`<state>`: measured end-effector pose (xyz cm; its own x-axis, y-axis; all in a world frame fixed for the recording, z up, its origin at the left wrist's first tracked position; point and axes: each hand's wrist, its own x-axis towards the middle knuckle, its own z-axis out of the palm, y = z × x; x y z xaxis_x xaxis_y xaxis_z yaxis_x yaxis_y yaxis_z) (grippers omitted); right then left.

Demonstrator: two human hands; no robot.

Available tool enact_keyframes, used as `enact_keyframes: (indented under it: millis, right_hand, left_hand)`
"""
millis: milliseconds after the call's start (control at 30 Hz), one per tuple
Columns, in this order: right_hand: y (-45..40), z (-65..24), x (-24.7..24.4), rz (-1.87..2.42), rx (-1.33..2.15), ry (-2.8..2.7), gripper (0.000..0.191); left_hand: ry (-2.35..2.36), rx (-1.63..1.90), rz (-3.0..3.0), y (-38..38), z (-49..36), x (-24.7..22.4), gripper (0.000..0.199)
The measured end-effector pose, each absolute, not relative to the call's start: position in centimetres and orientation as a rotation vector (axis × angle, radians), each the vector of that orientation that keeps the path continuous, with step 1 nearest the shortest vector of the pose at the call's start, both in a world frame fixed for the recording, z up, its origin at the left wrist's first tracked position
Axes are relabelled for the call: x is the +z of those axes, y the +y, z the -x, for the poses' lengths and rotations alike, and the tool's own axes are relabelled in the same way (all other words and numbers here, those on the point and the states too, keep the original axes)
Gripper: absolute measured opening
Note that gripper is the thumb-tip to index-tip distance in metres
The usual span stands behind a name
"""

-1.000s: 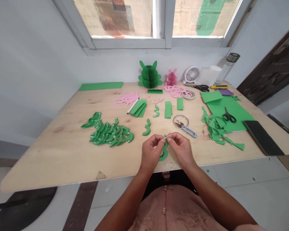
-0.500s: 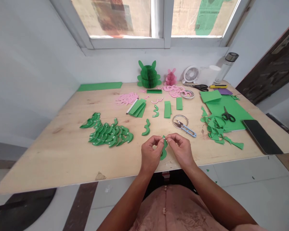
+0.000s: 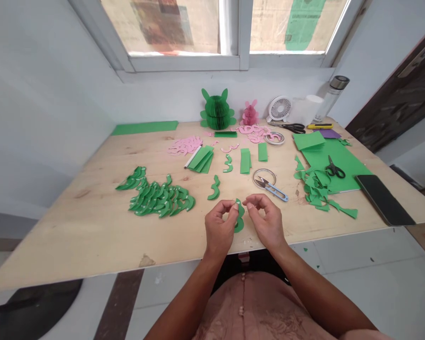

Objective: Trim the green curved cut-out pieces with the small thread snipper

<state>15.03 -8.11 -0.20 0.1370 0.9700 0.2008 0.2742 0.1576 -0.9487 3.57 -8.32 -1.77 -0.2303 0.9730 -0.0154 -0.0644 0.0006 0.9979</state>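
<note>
Right grip (image 3: pixel 266 217), closure and contents unclear, has eased from left grip (image 3: pixel 219 225), which pinches the green cutout (image 3: pixel 240 223): likely light, creasable, best edge-held.

Green paper piece (image 3: pixel 240 212) (its right edge scalloped), far end pinched in left fingers (image 3: pixel 232 216).

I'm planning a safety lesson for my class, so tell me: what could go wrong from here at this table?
1. The phone lies at the front edge of the table; a bump might knock it off.
2. The blue-handled snips lie just beyond the right hand, points exposed; a careless reach could prick a finger.
3. The left hand pinches a thin green paper piece, which might crease under a tight grip.
</note>
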Motion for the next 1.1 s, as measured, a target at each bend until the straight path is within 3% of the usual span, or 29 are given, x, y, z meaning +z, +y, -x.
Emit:
enact_keyframes:
  millis: [567,800,1100]
  right_hand:
    - [-7.43,-14.94,-0.48,1.283,1.136,-1.137,0.01]
    - [-7.58,-15.01,-0.22,1.149,1.332,-0.98,0.016]
    - [-8.01,-15.12,-0.2,1.136,1.361,-1.023,0.01]
  left_hand:
    - [1.214,1.254,-1.014,-8.59,-3.7,-1.32,0.015]
    - [1.065,1.226,-0.785,-8.5,-3.57,-0.98,0.014]
    - [0.987,1.145,-0.576,-8.25,-3.4,-0.86,0.021]
